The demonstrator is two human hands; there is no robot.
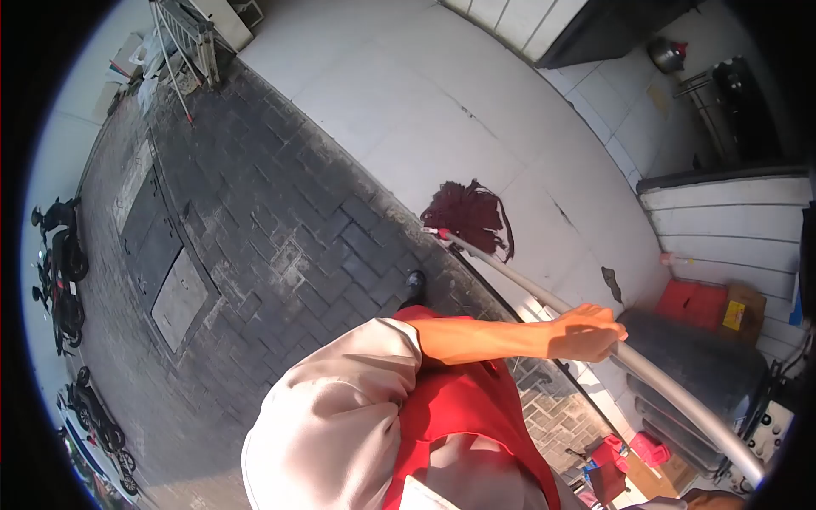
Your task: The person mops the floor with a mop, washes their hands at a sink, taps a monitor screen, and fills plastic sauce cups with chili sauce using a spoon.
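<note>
Mop (466,214) on pale floor (382,110) beside dark paving (255,178), left grip (586,333) tight around pole (680,399), right grip (712,501) state unclear

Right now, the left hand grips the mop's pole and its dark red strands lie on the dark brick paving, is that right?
Not quite: the head view shows the dark red strands on the pale floor, not the dark brick paving. The left hand does grip the mop's pole.
</note>
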